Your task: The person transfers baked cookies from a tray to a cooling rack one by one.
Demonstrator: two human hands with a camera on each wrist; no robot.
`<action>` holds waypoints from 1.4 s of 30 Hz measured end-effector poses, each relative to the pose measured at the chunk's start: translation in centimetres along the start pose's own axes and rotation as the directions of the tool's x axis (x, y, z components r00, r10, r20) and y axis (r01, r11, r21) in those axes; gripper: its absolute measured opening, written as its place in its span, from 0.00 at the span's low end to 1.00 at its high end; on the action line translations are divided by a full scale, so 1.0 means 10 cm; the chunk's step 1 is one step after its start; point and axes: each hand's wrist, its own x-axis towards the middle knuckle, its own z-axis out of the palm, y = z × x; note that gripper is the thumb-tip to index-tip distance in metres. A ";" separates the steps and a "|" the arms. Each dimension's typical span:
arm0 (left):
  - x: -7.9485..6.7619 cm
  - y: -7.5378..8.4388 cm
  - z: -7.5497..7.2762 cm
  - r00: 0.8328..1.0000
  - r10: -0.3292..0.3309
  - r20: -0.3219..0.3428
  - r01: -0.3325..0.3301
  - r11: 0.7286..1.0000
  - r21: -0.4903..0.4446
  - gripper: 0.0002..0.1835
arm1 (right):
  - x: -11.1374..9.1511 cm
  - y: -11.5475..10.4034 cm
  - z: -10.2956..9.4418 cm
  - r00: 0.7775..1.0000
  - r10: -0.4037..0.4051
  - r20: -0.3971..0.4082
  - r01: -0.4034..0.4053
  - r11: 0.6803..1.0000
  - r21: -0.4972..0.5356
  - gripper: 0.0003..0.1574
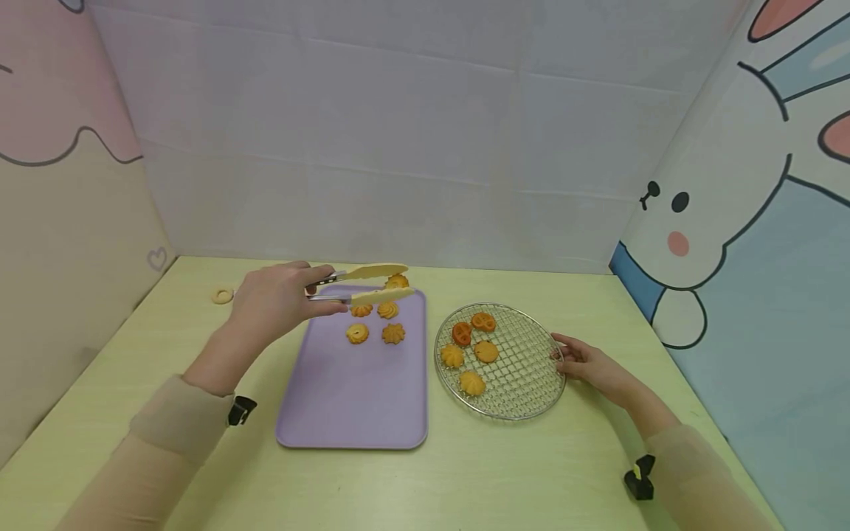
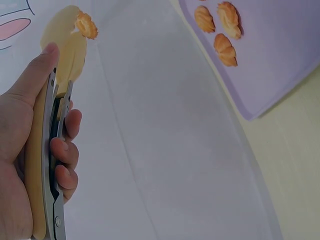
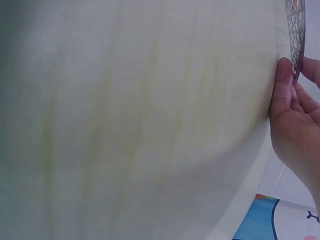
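Seemingly, the right hand [image 1: 594,369] pinches the rack [image 1: 527,361] by its edge, tabletop [image 1: 505,472] around.

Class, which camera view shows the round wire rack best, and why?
The head view: it shows nearly the whole rack from above. The right wrist view catches only an edge sliver; the left wrist view shows none of it.
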 end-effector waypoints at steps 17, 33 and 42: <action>0.10 0.47 0.11 0.995 0.070 -0.069 -0.074 0.996 -0.049 0.31 | -0.02 0.00 0.00 1.000 0.011 0.006 -0.011 1.000 -0.009 0.42; 0.15 0.94 0.36 0.993 0.116 -0.027 -0.119 0.987 -0.105 0.31 | -0.03 0.02 -0.01 1.000 -0.002 0.013 0.002 1.000 -0.022 0.43; 0.16 1.16 0.49 0.992 0.104 0.064 -0.095 0.985 -0.141 0.32 | -0.04 0.03 -0.02 1.000 -0.005 0.017 0.005 1.000 -0.015 0.43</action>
